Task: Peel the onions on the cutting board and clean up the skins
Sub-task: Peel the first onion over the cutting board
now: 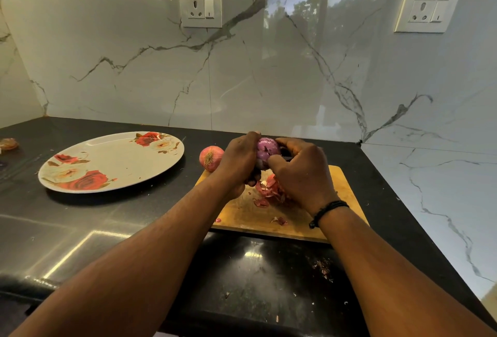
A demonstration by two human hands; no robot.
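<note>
The purple onion [266, 152] is gripped by the left hand [240, 160]; its thin, easily torn skin is pinched by the right hand [301, 168].

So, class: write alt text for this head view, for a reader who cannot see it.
Both hands, left and right, hold a purple onion above a wooden board strewn with skins. An unpeeled onion sits at the board's far left corner, and a floral plate lies left on the dark counter.
</note>
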